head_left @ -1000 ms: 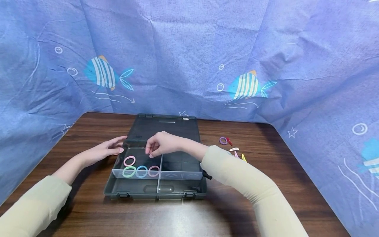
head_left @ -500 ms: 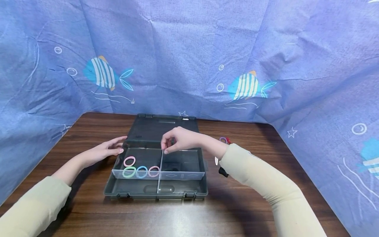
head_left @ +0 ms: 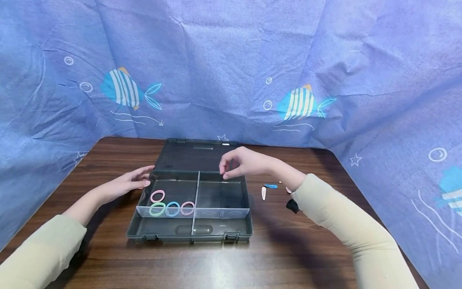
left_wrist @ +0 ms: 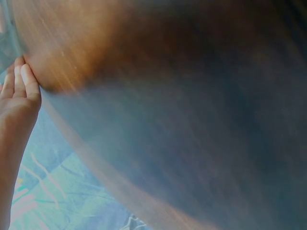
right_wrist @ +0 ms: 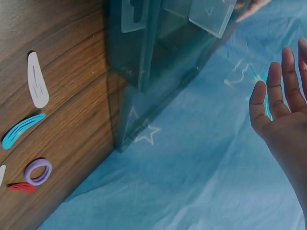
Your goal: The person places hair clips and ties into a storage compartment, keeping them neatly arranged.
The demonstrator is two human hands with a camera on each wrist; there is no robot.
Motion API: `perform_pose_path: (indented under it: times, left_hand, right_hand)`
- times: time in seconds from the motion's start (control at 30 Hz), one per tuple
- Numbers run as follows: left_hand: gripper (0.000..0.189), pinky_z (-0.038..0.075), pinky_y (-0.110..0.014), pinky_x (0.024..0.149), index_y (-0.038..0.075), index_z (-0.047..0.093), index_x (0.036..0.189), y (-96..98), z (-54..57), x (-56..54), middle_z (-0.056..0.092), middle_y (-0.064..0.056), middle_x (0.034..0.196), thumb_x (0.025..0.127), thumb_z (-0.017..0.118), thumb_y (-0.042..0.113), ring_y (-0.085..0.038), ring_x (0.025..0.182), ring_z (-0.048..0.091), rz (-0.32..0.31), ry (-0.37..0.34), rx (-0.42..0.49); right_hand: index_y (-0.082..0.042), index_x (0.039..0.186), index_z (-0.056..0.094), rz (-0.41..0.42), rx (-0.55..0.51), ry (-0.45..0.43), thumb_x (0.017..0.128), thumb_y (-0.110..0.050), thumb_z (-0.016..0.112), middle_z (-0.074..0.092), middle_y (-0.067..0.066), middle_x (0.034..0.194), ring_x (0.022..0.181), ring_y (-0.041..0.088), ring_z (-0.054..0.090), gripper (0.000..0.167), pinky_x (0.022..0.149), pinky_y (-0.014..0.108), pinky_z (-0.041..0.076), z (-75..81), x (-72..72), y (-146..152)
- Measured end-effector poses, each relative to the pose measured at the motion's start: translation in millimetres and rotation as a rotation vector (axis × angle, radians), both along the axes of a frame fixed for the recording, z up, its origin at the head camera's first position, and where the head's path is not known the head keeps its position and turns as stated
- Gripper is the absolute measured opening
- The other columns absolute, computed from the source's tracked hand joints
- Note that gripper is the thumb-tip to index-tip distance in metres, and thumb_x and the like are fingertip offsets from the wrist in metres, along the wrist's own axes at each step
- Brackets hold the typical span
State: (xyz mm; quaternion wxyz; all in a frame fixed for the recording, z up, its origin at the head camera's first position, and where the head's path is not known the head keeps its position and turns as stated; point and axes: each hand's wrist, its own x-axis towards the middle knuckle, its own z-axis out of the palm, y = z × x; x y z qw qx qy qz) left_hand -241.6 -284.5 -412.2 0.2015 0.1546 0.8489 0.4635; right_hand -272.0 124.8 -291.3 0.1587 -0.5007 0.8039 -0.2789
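My left hand (head_left: 124,185) rests with loose fingers at the left edge of the dark see-through organizer box (head_left: 221,196), which lies open on the table. In the box's large left compartment are a pink hair tie (head_left: 152,197), a green hair tie (head_left: 150,210), a blue hair tie (head_left: 167,210) and a dusty-pink hair tie (head_left: 181,209). Over the back right of the box hovers my right hand (head_left: 249,161), fingers loosely bent, nothing seen between them. The right wrist view also shows this hand with relaxed fingers.
Right of the box lie a white hair clip (head_left: 264,194) and a blue hair clip (head_left: 270,186). A purple hair tie (right_wrist: 28,173) and a red hair clip (right_wrist: 21,187) are beside them. The box lid (head_left: 198,158) lies back towards the fabric backdrop (head_left: 223,72).
My right hand has moved right and back, from over the left compartment to the box's back right. My left hand, the box and the hair ties in it stay put.
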Motion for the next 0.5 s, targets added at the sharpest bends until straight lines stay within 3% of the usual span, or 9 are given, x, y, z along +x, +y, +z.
perform_pose_path:
  times: [0.33,0.5]
  left_hand:
    - [0.067,0.021,-0.064,0.105,0.014,0.011,0.153,-0.7,-0.5,0.3,0.019,-0.029,0.151,0.099,0.047,0.033,-0.045,0.139,0.016,-0.003,-0.010,0.012]
    - [0.068,0.021,-0.065,0.104,0.014,0.010,0.153,-0.8,1.8,-0.1,0.018,-0.029,0.151,0.099,0.047,0.034,-0.045,0.139,0.016,-0.009,-0.019,0.013]
  right_hand:
    - [-0.010,0.093,0.065,-0.136,-0.055,-0.059,0.086,-0.017,0.071,0.065,-0.002,0.091,0.086,0.017,0.064,0.011,0.077,0.031,0.051,0.7,-8.6,40]
    - [-0.013,0.092,0.066,-0.224,-0.086,-0.067,0.085,-0.016,0.071,0.067,0.000,0.094,0.095,0.016,0.062,0.009,0.086,0.042,0.048,-1.5,-14.8,61]
